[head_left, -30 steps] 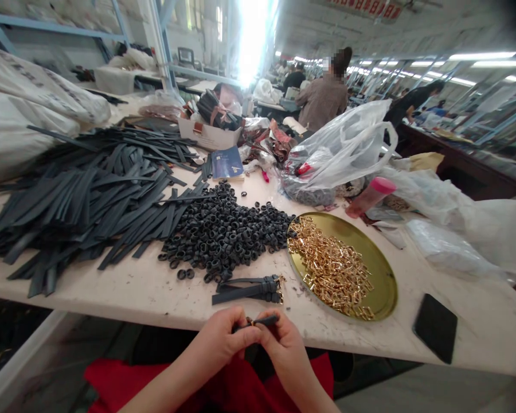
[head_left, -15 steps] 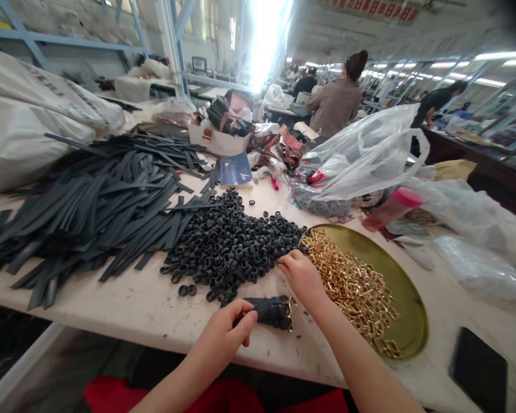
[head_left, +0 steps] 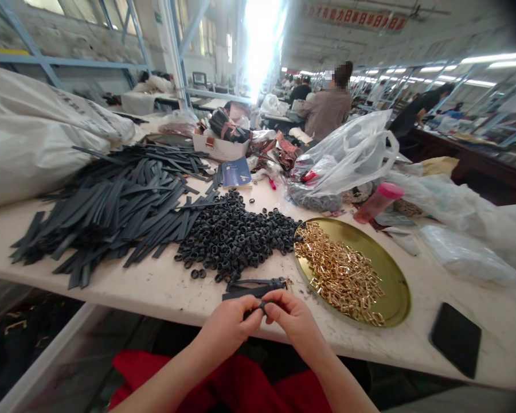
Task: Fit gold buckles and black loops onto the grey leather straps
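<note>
Black loops (head_left: 232, 246) litter a pale table (head_left: 155, 289) in a strip-lit workshop (head_left: 413, 49).

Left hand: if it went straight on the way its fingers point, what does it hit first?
Most likely the right hand: its fingertips are just ahead of the left hand, with the small dark piece pinched between them. Exact depth is hard to judge from this view.

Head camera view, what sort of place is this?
Likely a factory workshop: piled flat dark-grey strips, a round olive-gold tray of shiny gold metal buckles, and other people beyond.
</note>
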Demonstrator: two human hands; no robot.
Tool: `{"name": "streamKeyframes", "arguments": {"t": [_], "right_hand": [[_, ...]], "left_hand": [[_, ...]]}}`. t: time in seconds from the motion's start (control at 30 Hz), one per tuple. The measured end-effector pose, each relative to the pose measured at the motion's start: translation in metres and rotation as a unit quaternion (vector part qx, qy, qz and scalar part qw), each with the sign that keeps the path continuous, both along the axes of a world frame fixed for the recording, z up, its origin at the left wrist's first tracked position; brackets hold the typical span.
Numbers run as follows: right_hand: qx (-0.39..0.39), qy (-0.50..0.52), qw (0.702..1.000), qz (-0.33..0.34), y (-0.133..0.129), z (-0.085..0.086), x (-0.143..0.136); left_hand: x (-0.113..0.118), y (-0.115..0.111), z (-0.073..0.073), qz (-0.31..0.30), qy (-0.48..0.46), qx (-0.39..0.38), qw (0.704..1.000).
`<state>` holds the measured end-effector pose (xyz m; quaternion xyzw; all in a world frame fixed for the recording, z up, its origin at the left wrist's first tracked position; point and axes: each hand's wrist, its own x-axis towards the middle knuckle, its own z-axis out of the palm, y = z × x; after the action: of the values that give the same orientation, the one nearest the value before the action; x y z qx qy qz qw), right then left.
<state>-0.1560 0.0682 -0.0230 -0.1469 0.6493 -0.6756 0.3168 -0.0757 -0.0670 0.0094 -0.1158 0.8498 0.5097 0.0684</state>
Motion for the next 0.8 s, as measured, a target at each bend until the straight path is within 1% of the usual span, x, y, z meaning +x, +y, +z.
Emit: {"name": "streamKeyframes", "arguments": {"t": [0.07,0.2,0.3,0.43,0.5,0.57,0.7,0.8], "right_hand": [[0.001,-0.004,1.0,0.007,0.002,0.0,0.008],[-0.023,-0.059,0.998,-0.019,0.003,0.0,0.024],[-0.064,-0.112,0.992,-0.011,0.002,0.002,0.033],[-0.138,-0.178,0.974,-0.019,0.002,0.001,0.038],[-0.149,-0.213,0.965,-0.019,0.002,0.0,0.039],[-0.138,-0.235,0.962,-0.01,0.002,-0.003,0.04],[-0.106,-0.28,0.953,0.049,0.002,-0.009,0.042],[-0.114,-0.327,0.934,0.088,0.002,-0.015,0.041]], "left_hand": [[0.006,0.002,0.003,0.005,0.0,0.0,1.0],[0.017,0.008,0.004,0.03,0.027,0.079,0.996],[0.021,0.009,-0.001,0.039,0.044,0.119,0.991],[0.022,0.007,-0.009,0.051,0.038,0.144,0.988],[0.022,0.005,-0.011,0.054,0.035,0.134,0.989],[0.022,0.003,-0.01,0.055,0.025,0.104,0.993],[0.02,-0.001,-0.009,0.047,-0.029,0.0,0.998],[0.018,-0.004,-0.011,0.032,-0.054,-0.06,0.996]]}}
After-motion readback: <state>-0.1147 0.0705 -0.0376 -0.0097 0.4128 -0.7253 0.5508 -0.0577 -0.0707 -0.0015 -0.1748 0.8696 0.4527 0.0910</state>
